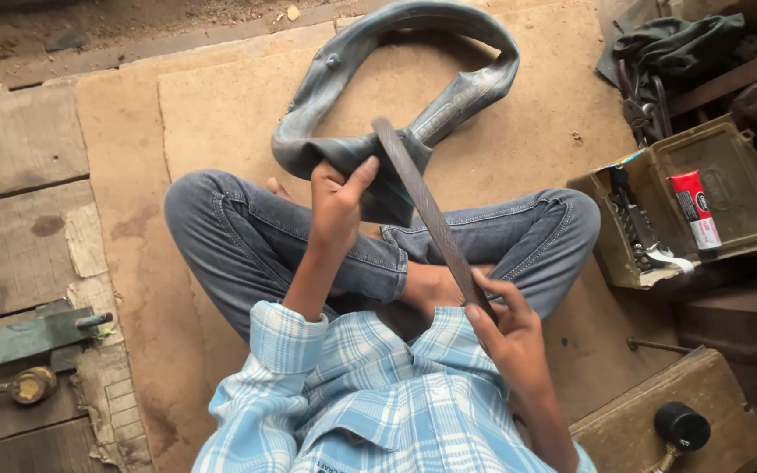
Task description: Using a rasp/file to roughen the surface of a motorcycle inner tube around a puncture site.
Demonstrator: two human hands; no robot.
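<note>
One limp grey inner tube (pixel 396 96) lies looped on the board floor, a fold pinched up in the left hand (pixel 336 203) over the crossed knees. Clenched in the right hand (pixel 510 337), a long flat file (pixel 427 215) slants across that fold, raised to meet it. Beside the right knee sits an open tool tin (pixel 703 197).

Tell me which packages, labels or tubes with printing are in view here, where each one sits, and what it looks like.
Red tube: lies in the open olive metal box at the right; long, red with a white end and a dark label patch.
Small carton flap: at the box's left compartment, by the metal tools; thin coloured edge, too small to tell more.
No signs or screens in view.
</note>
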